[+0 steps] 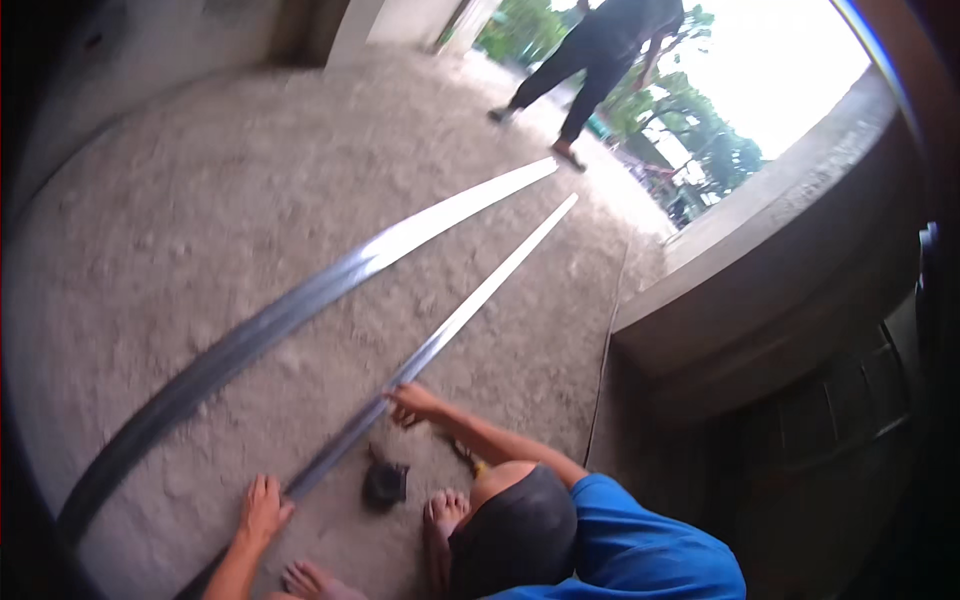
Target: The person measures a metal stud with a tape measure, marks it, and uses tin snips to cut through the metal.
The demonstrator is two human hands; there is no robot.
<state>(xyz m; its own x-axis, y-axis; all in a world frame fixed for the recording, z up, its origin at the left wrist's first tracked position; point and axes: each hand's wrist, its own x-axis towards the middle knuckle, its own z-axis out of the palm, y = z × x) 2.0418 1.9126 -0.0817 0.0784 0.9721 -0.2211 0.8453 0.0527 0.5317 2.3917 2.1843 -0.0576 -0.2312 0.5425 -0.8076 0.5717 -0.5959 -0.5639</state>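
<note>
A long narrow metal bar (470, 307) lies on the ground, running from below my left hand away toward the upper right. My left hand (264, 512) is over its near part, fingers on the far side and thumb on the near side. Farther along, my right hand (410, 403) has its fingers curled in, with the fingertips at the bar's edge. Whatever they pinch is too small to make out. A small black object (385, 482) of unclear kind sits on the ground between the bar and my right foot (445, 510).
A second, wider metal bar (300, 300) lies left of the first. Beyond the bars' far ends a person in dark clothes (600, 60) stands at the opening. A low concrete wall (760, 250) runs along the right. The ground (200, 230) is rough and dusty.
</note>
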